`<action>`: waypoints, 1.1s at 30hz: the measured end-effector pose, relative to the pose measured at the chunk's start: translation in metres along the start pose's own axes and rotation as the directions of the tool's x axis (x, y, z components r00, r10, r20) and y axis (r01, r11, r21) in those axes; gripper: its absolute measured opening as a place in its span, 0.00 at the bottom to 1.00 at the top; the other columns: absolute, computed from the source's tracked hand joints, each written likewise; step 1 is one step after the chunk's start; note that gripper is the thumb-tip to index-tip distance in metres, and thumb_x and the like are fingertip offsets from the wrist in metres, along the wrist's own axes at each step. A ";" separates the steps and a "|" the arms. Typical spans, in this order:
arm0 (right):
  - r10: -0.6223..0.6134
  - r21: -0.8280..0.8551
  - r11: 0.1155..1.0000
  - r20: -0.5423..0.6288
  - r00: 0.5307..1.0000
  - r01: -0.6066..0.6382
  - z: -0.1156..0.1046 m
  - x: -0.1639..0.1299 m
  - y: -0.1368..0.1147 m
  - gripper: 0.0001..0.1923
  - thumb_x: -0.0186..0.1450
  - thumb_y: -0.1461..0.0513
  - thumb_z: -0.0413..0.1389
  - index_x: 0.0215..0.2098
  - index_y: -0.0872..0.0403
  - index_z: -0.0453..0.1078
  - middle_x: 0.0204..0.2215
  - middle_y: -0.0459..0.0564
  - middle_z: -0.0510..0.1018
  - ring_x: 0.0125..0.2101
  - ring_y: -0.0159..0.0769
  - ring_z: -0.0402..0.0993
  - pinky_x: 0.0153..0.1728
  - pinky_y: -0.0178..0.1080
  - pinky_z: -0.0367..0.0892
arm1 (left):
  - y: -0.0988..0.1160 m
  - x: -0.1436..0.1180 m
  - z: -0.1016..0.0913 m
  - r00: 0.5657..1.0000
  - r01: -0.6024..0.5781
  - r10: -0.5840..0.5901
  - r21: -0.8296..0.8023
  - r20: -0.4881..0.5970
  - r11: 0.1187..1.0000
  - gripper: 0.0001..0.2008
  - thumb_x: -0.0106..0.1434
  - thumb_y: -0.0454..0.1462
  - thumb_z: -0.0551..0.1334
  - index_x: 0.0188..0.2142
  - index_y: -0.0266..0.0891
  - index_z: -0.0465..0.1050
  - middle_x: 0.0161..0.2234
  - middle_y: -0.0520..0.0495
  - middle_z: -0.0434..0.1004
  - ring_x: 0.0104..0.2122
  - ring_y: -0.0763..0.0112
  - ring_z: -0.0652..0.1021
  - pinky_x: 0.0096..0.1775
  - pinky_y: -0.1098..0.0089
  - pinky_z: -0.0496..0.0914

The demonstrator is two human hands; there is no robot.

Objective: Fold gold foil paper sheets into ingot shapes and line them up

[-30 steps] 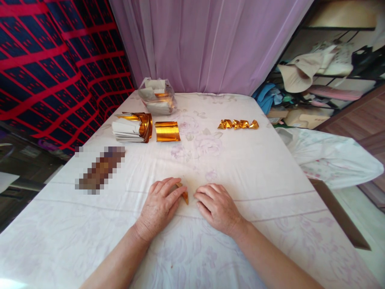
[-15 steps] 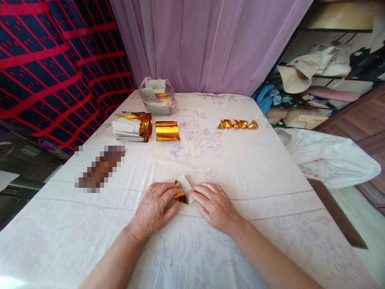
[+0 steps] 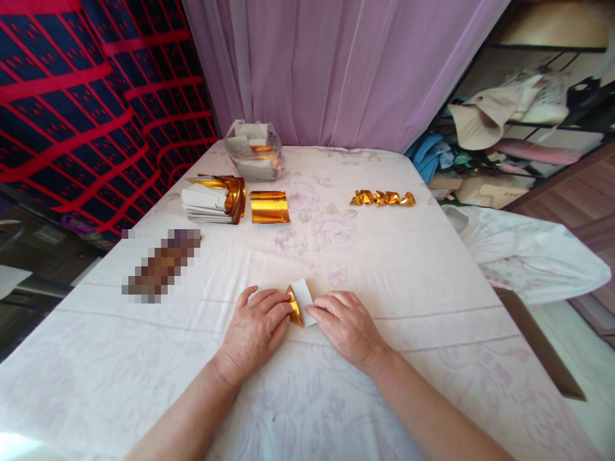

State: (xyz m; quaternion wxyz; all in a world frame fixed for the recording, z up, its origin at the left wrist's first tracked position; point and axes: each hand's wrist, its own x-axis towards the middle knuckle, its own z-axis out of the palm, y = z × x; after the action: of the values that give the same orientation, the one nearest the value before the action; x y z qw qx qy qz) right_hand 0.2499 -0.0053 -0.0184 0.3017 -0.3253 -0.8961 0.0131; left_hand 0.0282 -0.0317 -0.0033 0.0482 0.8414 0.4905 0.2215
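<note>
Floral tablecloth underneath, left hand and right hand pinching half-folded gold paper, nearer than gold sheet stack; risks a skewed crease if fingertips slip on foil.

Small sheet of gold foil paper, partly folded, on the cloth-covered surface.

The paper is gold and glossy on one face and plain white on the other. Its left part is creased into a gold triangular fold; its right part turns up as a white flap, tilted off the cloth. It lies near the front edge of the surface, midway across, between the left hand and the right hand, whose fingers touch it from either side.
</note>
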 end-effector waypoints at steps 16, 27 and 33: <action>-0.036 0.027 0.999 0.024 0.999 0.035 0.002 -0.001 -0.007 0.08 0.70 0.64 0.53 0.35 0.51 0.74 0.41 0.47 0.79 0.43 0.37 0.69 0.44 0.42 0.61 | 0.006 -0.002 0.005 0.999 0.041 -0.039 0.063 -0.034 0.997 0.06 0.68 0.34 0.59 0.38 0.45 0.75 0.47 0.52 0.81 0.48 0.59 0.77 0.56 0.51 0.58; 0.144 0.218 0.961 0.129 0.981 -0.170 0.001 0.001 -0.002 0.07 0.68 0.64 0.55 0.34 0.52 0.75 0.37 0.48 0.79 0.39 0.36 0.73 0.43 0.43 0.63 | 0.018 -0.008 0.004 0.992 0.124 -0.124 0.038 0.001 0.992 0.06 0.65 0.37 0.61 0.41 0.43 0.75 0.48 0.47 0.80 0.52 0.54 0.75 0.55 0.48 0.61; 0.201 0.190 0.957 0.100 0.974 -0.217 0.007 0.002 -0.003 0.06 0.66 0.64 0.57 0.30 0.52 0.72 0.35 0.48 0.78 0.37 0.37 0.72 0.41 0.42 0.63 | 0.017 -0.007 0.004 0.988 0.151 -0.151 0.007 0.015 0.989 0.05 0.65 0.38 0.62 0.40 0.43 0.75 0.49 0.46 0.80 0.52 0.55 0.75 0.56 0.49 0.61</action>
State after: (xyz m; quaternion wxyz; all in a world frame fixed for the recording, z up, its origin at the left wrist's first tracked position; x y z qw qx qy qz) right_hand 0.2426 -0.0052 -0.0224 0.2938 -0.3856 -0.8620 0.1478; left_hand 0.0409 -0.0459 -0.0041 0.0662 0.8037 0.5531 0.2093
